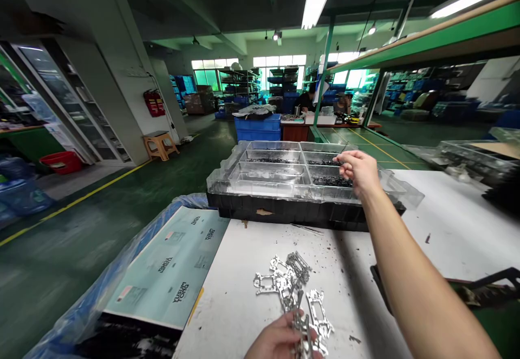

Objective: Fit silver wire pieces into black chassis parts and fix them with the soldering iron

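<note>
At the bottom of the head view, my left hand (273, 340) is closed around a silver metal bracket (301, 327). More silver metal frames (266, 282) lie in a loose pile on the white tabletop, just beyond and beside that hand. My right hand (358, 169) reaches forward over a clear plastic compartment tray (268, 188), its thumb and fingers pinched together above the right-hand compartments. Whatever is between those fingertips is too small to name. Small black parts (331, 180) fill the compartments beneath it, and the tray rests on a black base (284, 210).
A pale blue printed sheet (166, 264) lies left of the white table (227, 294). Thin metal rods (306, 229) lie before the tray. A green shelf (426, 39) overhangs the right side. Blue crates (258, 129) stand behind, and people sit at a far bench.
</note>
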`<control>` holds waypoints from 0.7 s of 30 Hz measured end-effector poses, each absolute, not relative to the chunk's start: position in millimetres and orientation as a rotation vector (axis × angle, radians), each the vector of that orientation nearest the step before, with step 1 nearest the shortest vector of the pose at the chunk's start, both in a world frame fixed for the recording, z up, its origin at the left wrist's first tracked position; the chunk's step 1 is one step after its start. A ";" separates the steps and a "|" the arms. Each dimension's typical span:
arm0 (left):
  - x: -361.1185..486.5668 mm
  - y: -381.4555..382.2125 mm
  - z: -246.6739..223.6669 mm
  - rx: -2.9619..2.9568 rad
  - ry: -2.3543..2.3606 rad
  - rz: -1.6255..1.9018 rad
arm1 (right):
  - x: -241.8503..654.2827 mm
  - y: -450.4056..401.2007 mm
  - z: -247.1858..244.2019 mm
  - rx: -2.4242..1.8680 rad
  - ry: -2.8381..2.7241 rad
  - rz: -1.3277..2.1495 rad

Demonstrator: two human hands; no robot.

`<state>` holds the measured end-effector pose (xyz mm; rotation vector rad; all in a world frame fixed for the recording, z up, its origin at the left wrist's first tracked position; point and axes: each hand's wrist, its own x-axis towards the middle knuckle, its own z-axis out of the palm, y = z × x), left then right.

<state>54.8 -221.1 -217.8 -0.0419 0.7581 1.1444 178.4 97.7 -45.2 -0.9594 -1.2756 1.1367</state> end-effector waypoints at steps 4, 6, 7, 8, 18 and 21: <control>46.9 -193.7 -173.9 0.391 1.230 1.552 | 169.2 -4.3 -62.9 -0.733 -1.180 1.361; 43.7 -183.4 -145.8 0.692 1.375 1.720 | 164.8 -56.7 -76.8 -0.688 -1.151 1.471; 43.5 -180.0 -133.6 0.825 1.406 1.744 | 163.4 -78.8 -82.6 -0.644 -1.082 1.560; 44.6 -177.8 -123.8 0.940 1.424 1.735 | 162.5 -97.0 -87.0 -0.624 -1.032 1.625; 71.8 -182.6 -119.9 1.070 1.420 1.638 | 169.1 -130.0 -108.2 -0.769 -0.810 1.762; 70.3 -180.0 -122.0 1.090 1.476 1.603 | 180.3 -130.9 -117.7 -0.824 -0.921 1.736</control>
